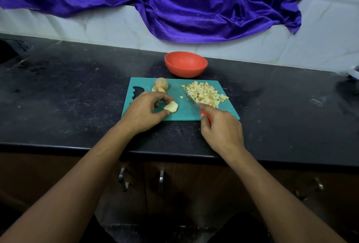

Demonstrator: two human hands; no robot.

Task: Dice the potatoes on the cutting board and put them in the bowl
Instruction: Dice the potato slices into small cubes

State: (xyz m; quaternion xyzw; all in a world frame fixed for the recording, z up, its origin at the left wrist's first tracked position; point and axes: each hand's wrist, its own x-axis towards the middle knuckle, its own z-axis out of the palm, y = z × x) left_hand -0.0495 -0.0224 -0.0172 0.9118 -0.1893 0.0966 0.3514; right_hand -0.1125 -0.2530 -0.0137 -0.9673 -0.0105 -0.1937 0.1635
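Head view, single frame. Teal cutting board [184,111] on the dark counter [77,87], orange bowl [186,70] just beyond its far edge; no pieces visible inside it. Diced pile [206,93] sits on the far-right part of the board. Uncut potato [161,84] with a smaller chunk against it at the far-left part, near the board's handle cut-out. Left hand [144,109]: fingers curled, thumb and fingertips pinching a potato slice [171,106] that lies flat on the board, near centre. Right hand [221,126]: wrapped round the red handle of the knife [191,100], forefinger laid toward the blade. The slice lies between the two hands, touching the left, a short gap from the blade. Its long axis runs from near-left to far-right, slightly tilted, roughly crosswise to the blade. The blade points away from the person and to the left, tip just beside the near-left fringe of the pile; whether the edge touches the board cannot be told. Judgement: step in hand is dicing this slice. Next move likely brings the blade leftward over the slice's right end. Risk: left fingertips sit close to the cut line. Task roughly midway; transfer to bowl not yet done.
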